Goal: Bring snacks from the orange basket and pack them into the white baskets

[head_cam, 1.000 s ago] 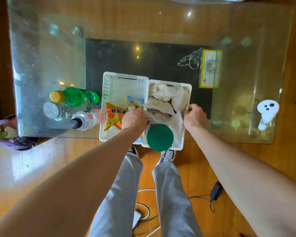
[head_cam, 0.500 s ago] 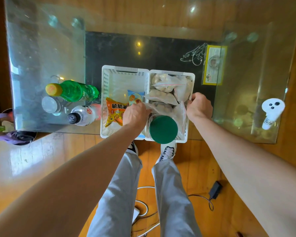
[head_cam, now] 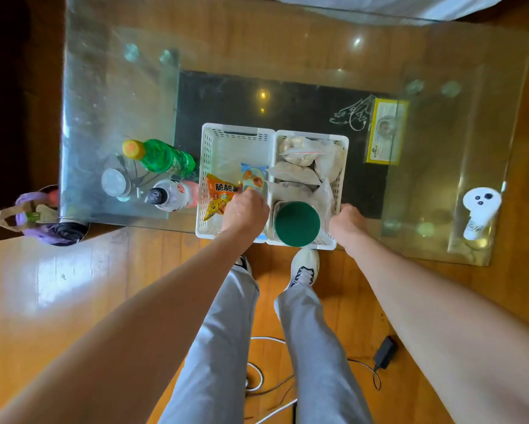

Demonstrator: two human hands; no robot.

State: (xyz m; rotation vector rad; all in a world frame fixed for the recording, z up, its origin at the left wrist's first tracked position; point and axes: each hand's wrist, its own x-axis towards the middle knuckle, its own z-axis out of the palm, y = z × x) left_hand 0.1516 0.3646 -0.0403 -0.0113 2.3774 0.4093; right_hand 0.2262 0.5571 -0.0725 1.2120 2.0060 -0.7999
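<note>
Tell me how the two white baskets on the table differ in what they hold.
The left basket holds only a few colourful snack packs, an orange one and a blue one, and its far half is bare. The right basket is nearly full: clear bags of pale food and a jar with a green lid. The left hand reaches into the left basket; the right hand is at the right basket's outer rim. Both are white, perforated, side by side.

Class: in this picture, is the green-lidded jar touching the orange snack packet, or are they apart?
Apart. The head view shows the green-lidded jar in the right white basket and the orange snack packet in the left white basket, basket walls between them.
</note>
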